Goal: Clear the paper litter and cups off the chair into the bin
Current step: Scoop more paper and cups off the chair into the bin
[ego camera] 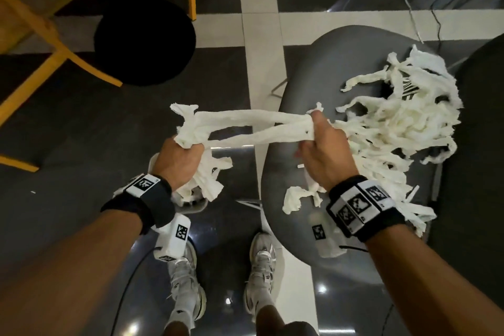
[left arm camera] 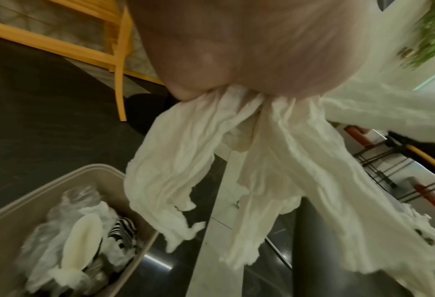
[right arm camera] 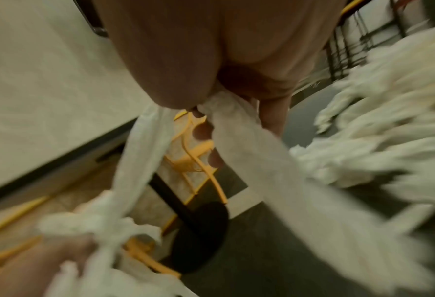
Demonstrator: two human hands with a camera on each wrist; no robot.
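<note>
A big tangle of white shredded paper strips (ego camera: 403,123) lies on the dark grey chair seat (ego camera: 300,76). A black-and-white striped cup (ego camera: 409,88) shows partly under the strips. My left hand (ego camera: 180,158) grips a bunch of strips (left arm camera: 211,160) out over the floor. My right hand (ego camera: 321,142) grips the other end at the seat's left edge, and two strips (ego camera: 245,128) stretch taut between the hands. The beige bin (left arm camera: 110,172) stands below my left hand and holds paper and a striped cup (left arm camera: 122,233). In the right wrist view the strips (right arm camera: 236,140) run from my fist.
Yellow wooden chair legs (ego camera: 35,43) and a round black table base (ego camera: 144,43) stand to the left on the dark tiled floor. Cables (ego camera: 409,3) run behind the grey chair. My white shoes (ego camera: 259,270) are by the seat's front. A loose paper scrap (ego camera: 294,196) lies on the seat.
</note>
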